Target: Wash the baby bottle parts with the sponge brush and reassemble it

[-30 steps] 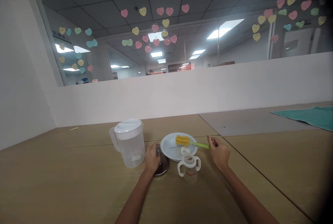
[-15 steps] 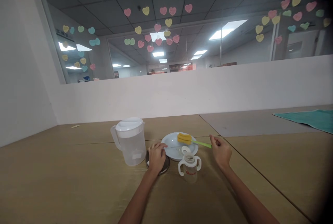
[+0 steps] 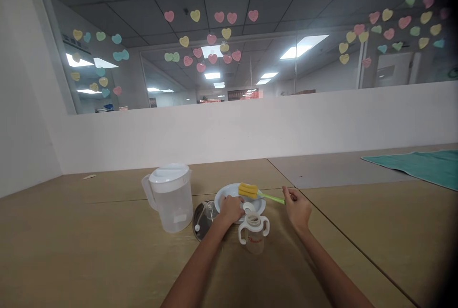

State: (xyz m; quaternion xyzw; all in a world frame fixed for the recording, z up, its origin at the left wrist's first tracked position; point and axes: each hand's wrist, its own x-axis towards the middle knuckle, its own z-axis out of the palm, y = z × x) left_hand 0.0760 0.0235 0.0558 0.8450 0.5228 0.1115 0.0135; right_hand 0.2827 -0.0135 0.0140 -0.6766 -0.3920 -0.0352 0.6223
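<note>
My right hand (image 3: 298,208) is closed on the green handle end of a bottle brush, whose yellow sponge head (image 3: 248,190) lies over the far rim of a white plate (image 3: 222,192). My left hand (image 3: 232,209) reaches over the plate's near left part, fingers bent downward beside a white ring-shaped cap (image 3: 248,207); their grip is hidden. In front of the plate a clear baby bottle (image 3: 255,241) with two white handles stands upright, uncapped. Left of the plate, a dark round tray (image 3: 202,229) bears a clear dome-shaped piece (image 3: 210,210) and a thin white tube.
A translucent lidded pitcher (image 3: 175,203) stands at the left. A teal cloth (image 3: 422,164) lies far right on the table (image 3: 107,246). Behind the table runs a low white wall (image 3: 214,136) with a window above, dotted with heart-shaped notes.
My left hand has moved right, from above the dark tray to over the plate, uncovering the clear piece and tube. My right hand still holds the brush handle. The view has shifted slightly.
</note>
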